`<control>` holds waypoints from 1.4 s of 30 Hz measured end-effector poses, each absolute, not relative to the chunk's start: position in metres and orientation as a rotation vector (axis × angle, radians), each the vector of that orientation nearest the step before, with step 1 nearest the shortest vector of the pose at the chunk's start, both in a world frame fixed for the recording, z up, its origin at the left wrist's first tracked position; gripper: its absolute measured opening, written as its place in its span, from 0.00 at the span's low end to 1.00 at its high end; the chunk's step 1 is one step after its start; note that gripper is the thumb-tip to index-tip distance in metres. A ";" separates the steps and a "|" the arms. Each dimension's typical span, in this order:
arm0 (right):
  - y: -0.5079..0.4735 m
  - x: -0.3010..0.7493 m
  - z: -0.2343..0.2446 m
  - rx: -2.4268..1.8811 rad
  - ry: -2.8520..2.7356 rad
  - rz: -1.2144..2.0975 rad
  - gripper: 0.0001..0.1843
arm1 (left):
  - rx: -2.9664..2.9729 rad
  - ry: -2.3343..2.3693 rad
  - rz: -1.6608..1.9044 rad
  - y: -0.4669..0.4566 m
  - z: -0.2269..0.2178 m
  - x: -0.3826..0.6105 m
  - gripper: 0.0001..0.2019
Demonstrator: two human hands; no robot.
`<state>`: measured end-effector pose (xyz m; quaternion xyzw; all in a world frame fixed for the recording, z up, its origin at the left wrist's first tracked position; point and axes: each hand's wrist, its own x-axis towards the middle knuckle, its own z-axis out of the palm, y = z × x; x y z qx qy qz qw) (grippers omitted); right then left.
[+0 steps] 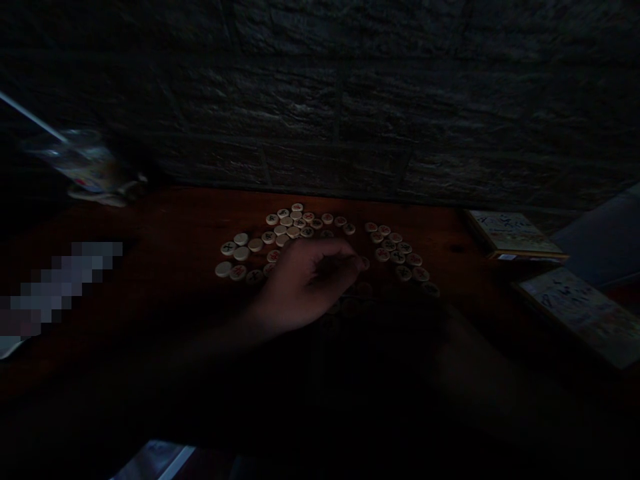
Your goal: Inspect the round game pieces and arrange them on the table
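Observation:
Round wooden Chinese chess pieces with red or black characters lie spread over a dark wooden table; a few show blank faces. My left hand is over the middle of them, thumb and index finger pinched together. A piece shows at those fingertips, partly hidden. To the right of this hand lies another group of pieces. Several more below my left hand are barely visible in shadow. My right hand is in deep darkness at lower right, its fingers impossible to make out.
Two flat printed boxes, one farther back and one nearer, lie on the right. At far left stands a clear plastic cup with a straw. A pixelated patch covers something below it. A dark stone wall rises behind the table.

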<state>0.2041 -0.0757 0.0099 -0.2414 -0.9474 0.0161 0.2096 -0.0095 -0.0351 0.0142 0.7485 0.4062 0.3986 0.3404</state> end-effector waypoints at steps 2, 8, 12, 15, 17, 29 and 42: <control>-0.076 0.204 0.008 -0.667 -2.640 0.041 0.07 | 1.942 1.065 1.018 -0.035 0.015 -0.009 0.11; -0.075 0.205 0.000 -0.681 -2.644 0.054 0.08 | 1.955 1.084 0.981 -0.035 0.014 -0.009 0.13; -0.074 0.204 0.001 -0.676 -2.631 0.082 0.10 | 1.969 1.098 0.977 -0.035 0.013 -0.009 0.12; -0.074 0.203 0.002 -0.677 -2.617 0.096 0.11 | 1.990 1.106 0.972 -0.035 0.014 -0.009 0.12; -0.074 0.202 0.002 -0.689 -2.606 0.101 0.11 | 2.006 1.097 0.974 -0.034 0.015 -0.009 0.12; -0.073 0.200 0.002 -0.688 -2.583 0.109 0.10 | 2.030 1.091 0.967 -0.035 0.014 -0.009 0.11; -0.052 0.222 0.023 -0.999 -2.171 0.189 0.08 | 1.846 1.184 1.364 -0.003 0.024 -0.031 0.08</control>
